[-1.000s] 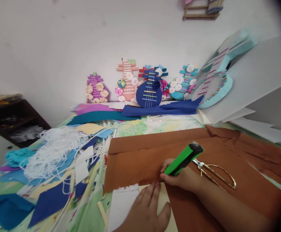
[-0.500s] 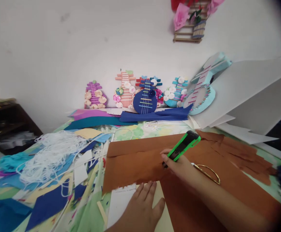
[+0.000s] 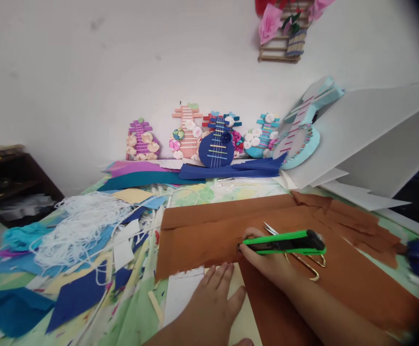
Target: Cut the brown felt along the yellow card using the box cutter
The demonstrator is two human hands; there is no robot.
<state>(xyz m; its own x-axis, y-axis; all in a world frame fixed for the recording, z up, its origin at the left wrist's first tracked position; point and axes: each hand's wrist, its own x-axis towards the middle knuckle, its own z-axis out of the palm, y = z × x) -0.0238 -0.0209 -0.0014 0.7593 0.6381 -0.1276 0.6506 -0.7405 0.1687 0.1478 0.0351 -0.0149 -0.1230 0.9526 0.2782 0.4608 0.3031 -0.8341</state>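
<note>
In my right hand [image 3: 267,264] is a green and black box cutter [image 3: 288,242], its body now lying nearly level and its front end at the brown paper [image 3: 198,240]. Whether its blade is out cannot be seen. My left hand [image 3: 212,302] lies flat with fingers spread, pressing on a white piece of board [image 3: 180,288] and a cream sheet [image 3: 245,307] beside it. Gold-handled scissors [image 3: 313,274] rest on the brown paper, partly behind the cutter and my right hand, with their silver blades pointing to the far left.
Tangled white cord [image 3: 75,230] and blue paper scraps [image 3: 79,293] cover the left side. Crumpled brown paper [image 3: 361,230] lies at the right. Several decorated paper lutes, one dark blue [image 3: 216,149], stand along the wall. White boards [image 3: 368,144] lean at the right.
The box cutter has tipped from steeply upright to nearly level, its rear end swinging down and right. More of the scissors shows now. My left hand stays flat in place.
</note>
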